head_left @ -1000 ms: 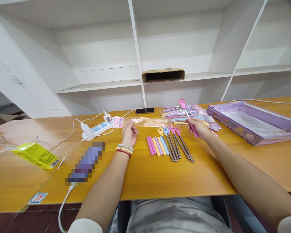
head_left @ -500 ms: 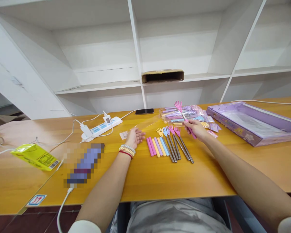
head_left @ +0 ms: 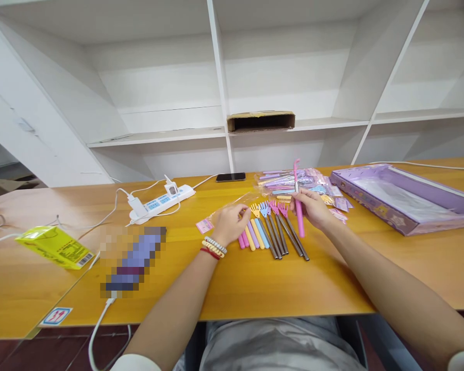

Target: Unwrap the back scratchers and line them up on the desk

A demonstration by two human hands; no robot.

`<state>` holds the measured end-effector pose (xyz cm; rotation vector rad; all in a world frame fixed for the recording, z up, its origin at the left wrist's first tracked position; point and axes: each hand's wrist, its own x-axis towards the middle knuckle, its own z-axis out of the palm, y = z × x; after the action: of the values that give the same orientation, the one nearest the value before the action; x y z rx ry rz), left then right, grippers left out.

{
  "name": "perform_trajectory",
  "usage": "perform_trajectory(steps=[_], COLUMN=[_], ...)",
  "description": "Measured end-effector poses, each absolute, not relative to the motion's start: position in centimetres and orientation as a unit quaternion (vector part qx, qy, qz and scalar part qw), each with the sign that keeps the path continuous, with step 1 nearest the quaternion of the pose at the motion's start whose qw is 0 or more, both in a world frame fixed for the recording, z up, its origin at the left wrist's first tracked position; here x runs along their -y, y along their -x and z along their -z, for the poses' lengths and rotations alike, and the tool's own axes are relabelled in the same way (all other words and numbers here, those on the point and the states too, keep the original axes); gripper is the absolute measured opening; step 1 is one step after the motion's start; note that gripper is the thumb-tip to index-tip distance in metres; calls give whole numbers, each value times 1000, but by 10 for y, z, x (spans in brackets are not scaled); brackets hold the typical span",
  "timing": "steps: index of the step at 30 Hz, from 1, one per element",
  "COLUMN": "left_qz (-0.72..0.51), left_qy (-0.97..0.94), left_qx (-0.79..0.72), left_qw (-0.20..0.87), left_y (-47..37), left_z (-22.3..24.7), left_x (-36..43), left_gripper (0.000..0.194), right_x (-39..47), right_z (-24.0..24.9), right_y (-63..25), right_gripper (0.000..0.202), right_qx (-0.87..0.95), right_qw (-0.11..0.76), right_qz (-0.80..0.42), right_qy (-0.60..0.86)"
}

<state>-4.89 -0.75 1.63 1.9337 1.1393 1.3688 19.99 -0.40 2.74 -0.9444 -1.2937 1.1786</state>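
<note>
Head view: the right hand (head_left: 311, 206) grips 1 pink back scratcher (head_left: 299, 211); the left hand (head_left: 232, 222), fingers half-curled, hovers over the handles' (head_left: 254, 234) left end, its hold unclear.

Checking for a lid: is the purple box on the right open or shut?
Open: the purple box has no lid over it, and clear plastic shows inside.

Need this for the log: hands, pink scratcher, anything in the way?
Right hand holding pink scratcher, claw end away. Left hand by coloured handles, grip unclear. Metal rods lie between hands.
</note>
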Motion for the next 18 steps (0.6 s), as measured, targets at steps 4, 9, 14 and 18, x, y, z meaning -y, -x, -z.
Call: perform_trajectory(steps=[4, 9, 14, 18], left_qz=[-476, -458, -389, -345], left_qy=[-740, -759, -824, -848], left_qx=[-388, -366, -373, -398], left_qw=[274, 284, 174, 62], left_y=[41, 36, 35, 40], left_z=[-19, -19, -18, -18], left_x=[18, 24, 24, 17], left_gripper=[6, 11, 26, 30], right_x=[10, 14, 18, 14], right_z=[-30, -28, -26, -28], right_y=[-189, -180, -178, -182], right_gripper=[32, 27, 25, 34], right_qx=[516, 480, 505, 477], right_qw=[583, 581, 506, 501], right_qz=[-500, -570, -633, -656], right_qy=[379, 327, 296, 301])
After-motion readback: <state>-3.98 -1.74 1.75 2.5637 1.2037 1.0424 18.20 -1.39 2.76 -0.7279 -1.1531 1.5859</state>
